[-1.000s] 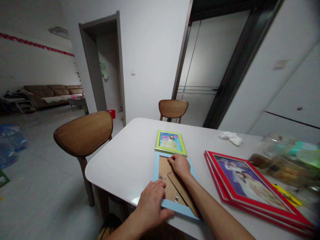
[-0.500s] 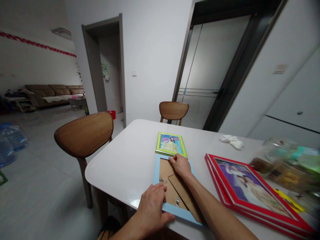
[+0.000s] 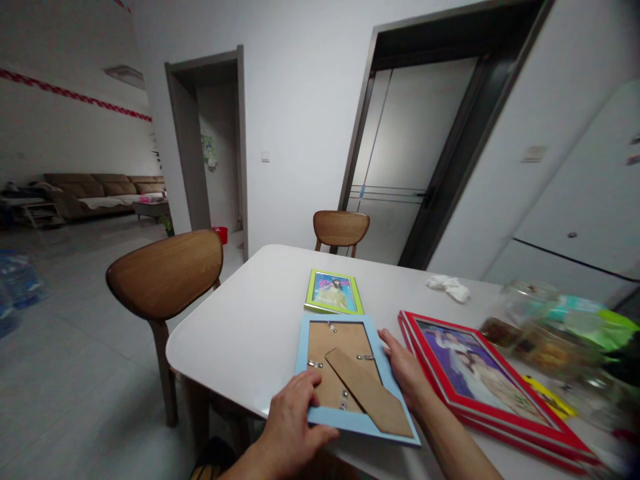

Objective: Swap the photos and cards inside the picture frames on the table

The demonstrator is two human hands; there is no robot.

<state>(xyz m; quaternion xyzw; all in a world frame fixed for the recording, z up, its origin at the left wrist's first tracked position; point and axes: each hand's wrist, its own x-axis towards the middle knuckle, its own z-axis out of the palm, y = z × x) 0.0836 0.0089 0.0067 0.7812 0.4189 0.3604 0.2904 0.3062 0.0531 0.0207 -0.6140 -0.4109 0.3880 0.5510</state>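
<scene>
A light blue picture frame lies face down near the front edge of the table. Its brown backing board shows several small metal clips and a folded-flat stand leg. My left hand grips the frame's lower left corner, fingers over the side and thumb at the bottom edge. On the opposite side, my right hand holds the right edge, some of its fingers hidden. Just beyond the blue frame is a lime green picture frame with its photo facing up.
Red picture frames lie stacked on the right of the white table. Behind them stand clear jars, near a crumpled white tissue and a yellow item. Wooden chairs stand left and at the far side.
My right hand has moved from the blue frame's top clip to its right edge, uncovering the backing and clips. The left hand keeps its corner. The view has shifted slightly.
</scene>
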